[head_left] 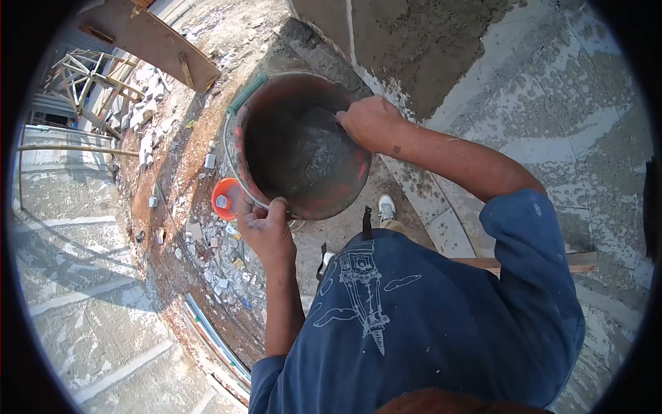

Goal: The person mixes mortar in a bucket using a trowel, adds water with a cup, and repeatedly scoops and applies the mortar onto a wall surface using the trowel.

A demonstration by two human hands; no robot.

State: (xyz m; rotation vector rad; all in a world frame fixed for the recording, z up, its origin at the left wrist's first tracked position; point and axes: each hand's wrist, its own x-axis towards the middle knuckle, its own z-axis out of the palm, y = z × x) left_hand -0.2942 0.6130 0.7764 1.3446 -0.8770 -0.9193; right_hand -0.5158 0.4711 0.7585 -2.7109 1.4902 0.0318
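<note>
A large dark bucket [345, 200] with worn red patches is tilted in front of me, with wet grey mortar [310, 162] in it. Its wire handle carries a green sleeve [247, 94] and hangs over the far left side. My left hand [265, 228] is closed on the near-left rim, thumb on top. At the right side of the opening, my right hand [372, 124] is closed, its fingertips partly hidden. A flat grey trowel blade [321, 119] reaches from it into the bucket; its handle is covered by the hand.
A small orange bucket [224, 207] sits below on the left. Rubble [217, 259] and pipes [207, 331] lie on the ground. Fresh mortar [441, 55] covers part of the wall at upper right. A wooden board [152, 41] stands at upper left; a timber [545, 263] lies right.
</note>
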